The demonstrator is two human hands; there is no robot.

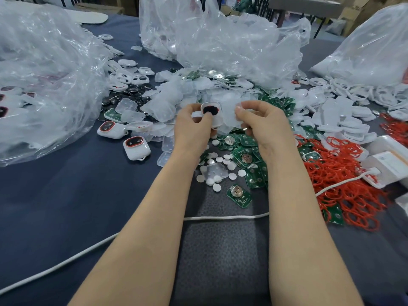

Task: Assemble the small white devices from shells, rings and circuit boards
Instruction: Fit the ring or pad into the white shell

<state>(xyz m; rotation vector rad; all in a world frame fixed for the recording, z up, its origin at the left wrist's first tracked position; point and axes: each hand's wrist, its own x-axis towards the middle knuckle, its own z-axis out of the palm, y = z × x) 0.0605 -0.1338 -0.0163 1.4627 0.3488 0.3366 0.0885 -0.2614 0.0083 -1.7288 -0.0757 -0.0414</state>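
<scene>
Gripping a white shell (210,110), left hand (194,127) sits beside right hand (262,124) — pinching clear pad (231,117).

Small assembly workshop, factory-type. Bench (55,195) w/ dark blue cloth carries bulk parts in loose heaps: green circuit boards (242,157), red rings (344,191), white shells (353,127), clear covers (163,107). Big clear plastic bags (44,62) of more parts sit on it. Finished devices (135,147) at left. Cardboard boxes (355,16) in bkgd.
</scene>
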